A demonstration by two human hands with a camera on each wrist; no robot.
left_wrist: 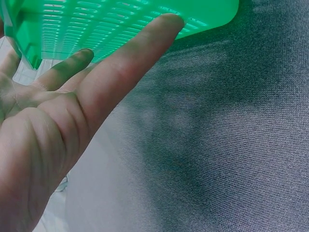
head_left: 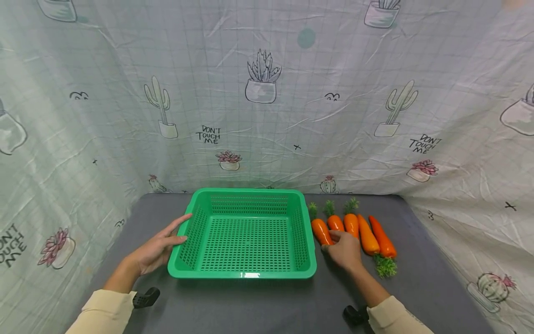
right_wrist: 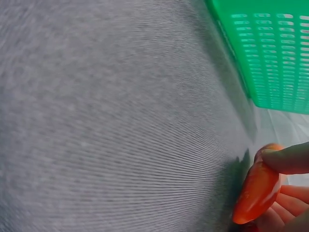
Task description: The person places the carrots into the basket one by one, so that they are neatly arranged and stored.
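A green plastic basket [head_left: 242,274] with slotted walls sits on the grey table. At its left side is my left hand [head_left: 156,248], fingers and thumb extended against the rim; the left wrist view shows the thumb [left_wrist: 130,63] lying straight along the slotted wall. To the right of the basket, my right hand [head_left: 345,250] pinches the leftmost orange carrot [head_left: 321,231] near its lower end. In the right wrist view the thumb presses on that carrot [right_wrist: 258,191], with the other fingers behind it.
Several more carrots lie in a row to the right, among them a middle one [head_left: 352,224] with a green top and a redder one [head_left: 383,237] at the far right. A printed cloth [head_left: 267,139] hangs behind and around the table [head_left: 258,311].
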